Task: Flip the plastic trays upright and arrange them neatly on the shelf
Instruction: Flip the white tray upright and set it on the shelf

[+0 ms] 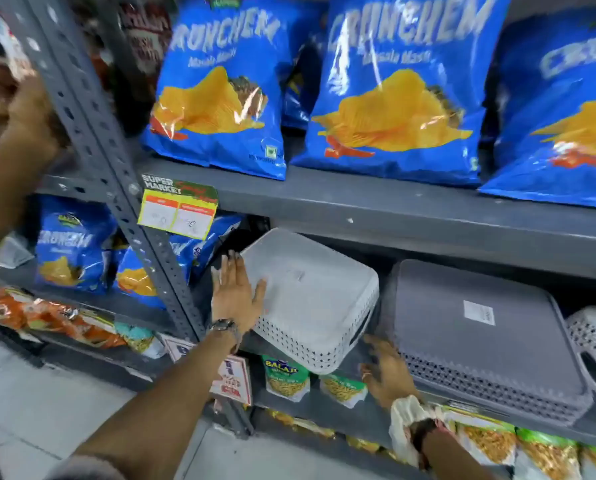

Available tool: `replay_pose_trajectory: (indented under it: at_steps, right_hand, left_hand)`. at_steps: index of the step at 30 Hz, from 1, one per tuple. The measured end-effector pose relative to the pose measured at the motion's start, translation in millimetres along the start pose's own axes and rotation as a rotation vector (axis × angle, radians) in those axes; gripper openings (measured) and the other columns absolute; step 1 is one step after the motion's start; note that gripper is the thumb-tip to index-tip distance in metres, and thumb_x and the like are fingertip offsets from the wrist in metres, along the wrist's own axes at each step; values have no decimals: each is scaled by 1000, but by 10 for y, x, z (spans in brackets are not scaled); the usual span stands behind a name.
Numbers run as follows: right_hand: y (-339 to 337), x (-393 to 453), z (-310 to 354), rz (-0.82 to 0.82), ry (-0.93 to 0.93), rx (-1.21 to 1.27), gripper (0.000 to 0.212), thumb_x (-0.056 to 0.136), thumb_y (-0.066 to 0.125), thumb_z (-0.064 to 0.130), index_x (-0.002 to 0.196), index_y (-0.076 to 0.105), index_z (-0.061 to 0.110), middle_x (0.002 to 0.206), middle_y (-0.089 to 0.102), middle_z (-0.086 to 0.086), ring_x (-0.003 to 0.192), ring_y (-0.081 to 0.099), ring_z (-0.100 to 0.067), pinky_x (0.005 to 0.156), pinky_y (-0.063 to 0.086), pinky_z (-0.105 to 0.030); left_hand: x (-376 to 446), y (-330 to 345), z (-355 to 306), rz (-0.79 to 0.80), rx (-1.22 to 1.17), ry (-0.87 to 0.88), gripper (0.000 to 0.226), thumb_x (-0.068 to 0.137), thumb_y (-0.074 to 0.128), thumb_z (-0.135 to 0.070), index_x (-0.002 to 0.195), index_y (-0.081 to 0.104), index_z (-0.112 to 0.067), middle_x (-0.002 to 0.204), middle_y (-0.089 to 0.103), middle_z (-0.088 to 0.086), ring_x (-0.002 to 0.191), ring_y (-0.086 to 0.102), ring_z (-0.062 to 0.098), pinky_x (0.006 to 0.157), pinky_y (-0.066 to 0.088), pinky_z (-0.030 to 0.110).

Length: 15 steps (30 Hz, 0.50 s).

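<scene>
Hands come nearest: the right hand (388, 370), blurred, reaches under the near right edge of the upside-down white perforated plastic tray (310, 299), fingers seemingly curled on its rim, while the left hand (235, 292) lies flat and unclenched on its left upturned base. The flip is starting; next, tip it over. Farther right on the grey metal shelf (358, 403), a stack of inverted grey perforated trays (480, 341) waits.

Left hand (235, 296) reaches forward, palm down, fingers spread flat and straight, watch on the wrist, forearm bare. Right hand (388, 370) sits lower and nearer, fingers splayed and slightly curled, blurred, ring on one finger, light cuff and dark band at the wrist.
</scene>
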State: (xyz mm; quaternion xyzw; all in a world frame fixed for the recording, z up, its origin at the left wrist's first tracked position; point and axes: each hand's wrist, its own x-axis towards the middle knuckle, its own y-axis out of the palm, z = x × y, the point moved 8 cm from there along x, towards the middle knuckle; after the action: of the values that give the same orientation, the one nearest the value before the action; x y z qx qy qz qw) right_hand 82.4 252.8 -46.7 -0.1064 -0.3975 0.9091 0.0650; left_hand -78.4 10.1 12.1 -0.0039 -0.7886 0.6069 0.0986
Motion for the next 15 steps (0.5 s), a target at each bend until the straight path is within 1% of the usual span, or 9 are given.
replay_pose_trajectory:
  at_steps: [2, 4, 7, 8, 11, 12, 13, 14, 15]
  right_hand:
    - [164, 128, -78, 26, 52, 59, 50, 77, 54, 13, 124, 45, 27, 128, 55, -16, 107, 59, -34, 88, 51, -48]
    - [259, 185, -116, 44, 98, -1, 57, 79, 58, 5, 133, 41, 14, 134, 50, -15, 116, 54, -35, 95, 48, -44]
    - [332, 232, -143, 35, 138, -35, 63, 77, 57, -5, 136, 36, 2, 138, 44, -18, 127, 46, -34, 103, 40, -40]
    - [332, 244, -139, 20, 140, -51, 65, 76, 57, -7, 137, 36, 2, 140, 41, -18, 130, 43, -33, 106, 38, -40]
    - [357, 291, -149, 27, 149, -120, 71, 72, 56, -7, 139, 35, 6, 148, 30, -14, 136, 34, -34, 110, 33, -39]
    - [358, 308, -121, 22, 148, -132, 70, 71, 56, -7, 137, 37, 5, 149, 29, -15, 136, 33, -35, 110, 34, -36]
    - [353, 328, -121, 19, 165, -125, 66, 73, 54, -9, 136, 39, 3, 149, 28, -17, 136, 33, -36, 108, 35, -26]
    - [342, 328, -115, 18, 199, -88, 60, 78, 52, -10, 136, 38, 0, 148, 29, -18, 136, 33, -35, 101, 36, -10]
    - [328, 321, -101, 27, 243, -53, 55, 84, 49, -9, 136, 36, -2, 148, 30, -18, 135, 32, -34, 88, 35, 4]
  left_hand:
    - [245, 85, 212, 2, -100, -137, 75, 94, 22, -50, 147, 5, 0, 159, 10, 15, 148, 4, 28, 120, 0, 45]
    - [465, 218, 452, 35, -268, -321, 74, 94, 26, -51, 146, 14, 0, 155, 22, 19, 146, 16, 31, 118, 8, 48]
    - [661, 454, 736, 21, -532, -562, 68, 93, 32, -52, 134, 42, 1, 140, 44, 28, 130, 41, 41, 109, 30, 50]
    - [706, 514, 784, 54, -585, -614, 66, 93, 33, -50, 132, 45, 1, 140, 45, 27, 128, 43, 42, 107, 34, 48]
    - [800, 623, 894, 174, -601, -686, 65, 93, 34, -47, 135, 42, 2, 144, 40, 26, 132, 40, 40, 108, 32, 44]
    - [812, 616, 905, 194, -580, -683, 65, 93, 32, -47, 134, 43, 2, 144, 40, 26, 131, 40, 40, 108, 31, 44]
    - [830, 614, 926, 201, -561, -674, 65, 92, 31, -48, 133, 45, 2, 143, 42, 27, 130, 42, 40, 108, 32, 45]
    - [832, 612, 937, 210, -552, -670, 66, 90, 30, -49, 131, 46, 1, 142, 43, 26, 129, 43, 40, 109, 33, 46]
    - [825, 613, 942, 220, -567, -680, 68, 88, 30, -51, 131, 46, -1, 142, 43, 25, 129, 43, 40, 110, 33, 47]
